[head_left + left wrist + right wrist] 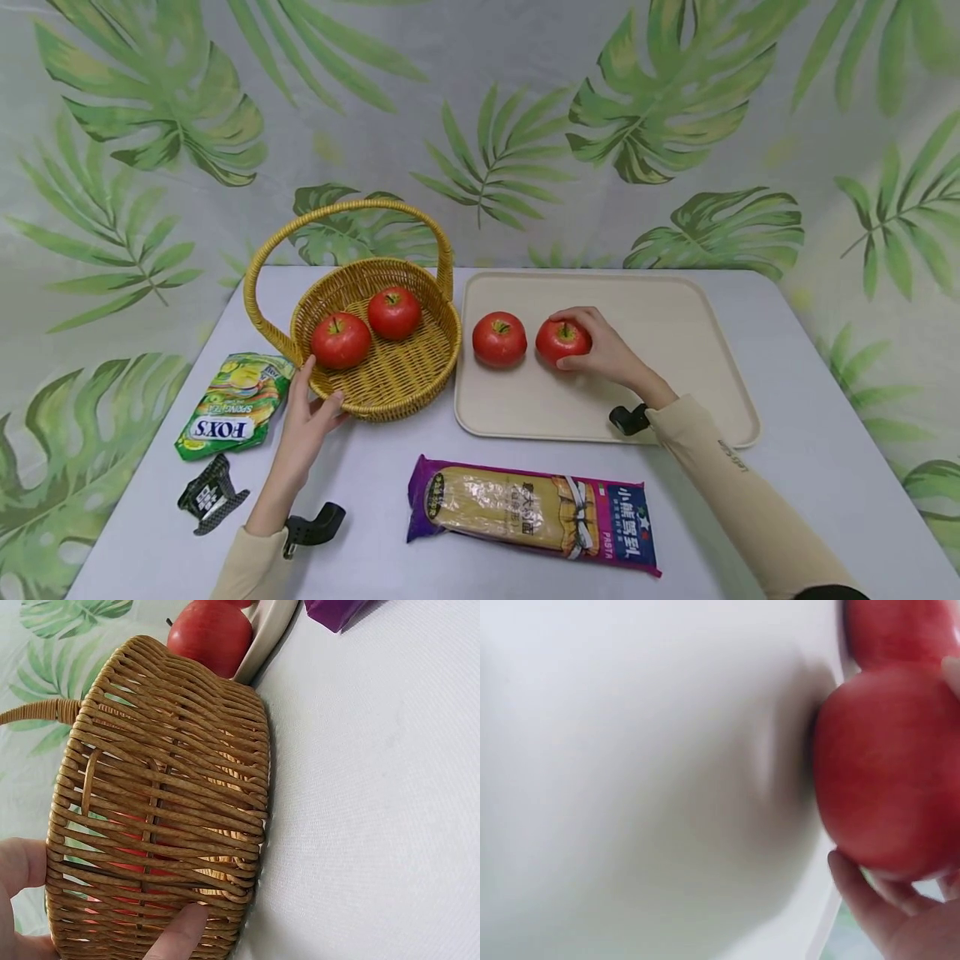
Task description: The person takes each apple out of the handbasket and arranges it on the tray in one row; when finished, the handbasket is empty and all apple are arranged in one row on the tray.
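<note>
A red apple (556, 342) on the beige tray is gripped by my right hand (600, 346), with fingers and thumb around its sides. In the right wrist view, that apple (889, 772) fills the right side, fingers curled against it. Just to its left on the tray sits another red apple (498, 340). My left hand (303, 425) holds the near left side of the yellow wicker basket (397, 404). The left wrist view shows its thumb (182, 930) on the woven wall and a finger at the rim. Inside the basket lie two red apples (341, 342).
The beige tray (660, 358) stands right of the basket. A purple pasta packet (532, 517) lies near the table's front. Left of the basket are a green FOXS bag (236, 404) and a small black package (212, 493). The basket's tall handle (345, 208) arches above it.
</note>
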Demonstrator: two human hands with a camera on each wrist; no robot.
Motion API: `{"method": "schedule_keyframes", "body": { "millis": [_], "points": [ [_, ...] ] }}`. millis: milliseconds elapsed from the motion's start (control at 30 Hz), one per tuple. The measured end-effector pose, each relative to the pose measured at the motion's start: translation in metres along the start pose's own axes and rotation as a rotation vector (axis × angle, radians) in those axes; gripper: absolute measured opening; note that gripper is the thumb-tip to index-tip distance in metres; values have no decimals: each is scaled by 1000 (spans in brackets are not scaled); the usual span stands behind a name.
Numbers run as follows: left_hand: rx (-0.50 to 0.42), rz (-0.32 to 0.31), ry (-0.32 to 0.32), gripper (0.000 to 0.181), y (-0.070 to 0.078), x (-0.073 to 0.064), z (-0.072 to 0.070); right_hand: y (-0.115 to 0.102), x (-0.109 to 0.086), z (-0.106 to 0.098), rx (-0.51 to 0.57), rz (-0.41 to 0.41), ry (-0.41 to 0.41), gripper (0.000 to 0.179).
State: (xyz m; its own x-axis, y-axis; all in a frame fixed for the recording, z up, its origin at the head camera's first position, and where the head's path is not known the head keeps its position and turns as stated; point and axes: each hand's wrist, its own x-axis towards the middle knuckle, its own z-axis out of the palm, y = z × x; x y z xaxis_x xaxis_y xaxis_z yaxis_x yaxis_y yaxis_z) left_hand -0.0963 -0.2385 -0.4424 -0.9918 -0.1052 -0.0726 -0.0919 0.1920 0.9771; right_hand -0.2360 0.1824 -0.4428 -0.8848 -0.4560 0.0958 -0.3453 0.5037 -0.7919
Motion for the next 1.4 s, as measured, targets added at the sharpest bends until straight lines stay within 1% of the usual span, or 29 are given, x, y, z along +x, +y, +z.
{"method": "schedule_keyframes", "body": {
  "millis": [167,267,400,467,567,667,800,867,933,1033,1167,1400],
  "points": [
    [14,-2,9,69,0,-1,-1,2,2,0,10,22,-32,63],
    [17,-3,12,69,0,-1,-1,3,3,-3,22,46,-70,66],
    [8,2,11,69,0,-1,-1,3,4,-7,69,78,-126,68],
    [6,4,10,69,0,-1,-2,2,4,-10,94,90,-135,69],
    [6,6,10,69,0,-1,-2,2,6,-13,141,79,-105,67],
    [2,8,11,69,-1,-1,-1,-3,10,-16,191,17,-34,60],
    [1,10,8,69,-1,0,0,-37,10,-19,241,-96,46,47],
    [4,9,7,69,-2,0,0,-56,11,-19,269,-124,58,42],
    [9,7,9,69,-2,0,0,-68,13,-15,288,-143,52,38],
    [11,5,11,70,-2,0,1,-70,24,-6,311,-162,23,37],
    [15,4,14,70,-2,0,0,-73,39,13,299,-188,-17,36],
    [18,5,19,69,-2,0,0,-101,63,46,301,-235,-133,41]
  ]
}}
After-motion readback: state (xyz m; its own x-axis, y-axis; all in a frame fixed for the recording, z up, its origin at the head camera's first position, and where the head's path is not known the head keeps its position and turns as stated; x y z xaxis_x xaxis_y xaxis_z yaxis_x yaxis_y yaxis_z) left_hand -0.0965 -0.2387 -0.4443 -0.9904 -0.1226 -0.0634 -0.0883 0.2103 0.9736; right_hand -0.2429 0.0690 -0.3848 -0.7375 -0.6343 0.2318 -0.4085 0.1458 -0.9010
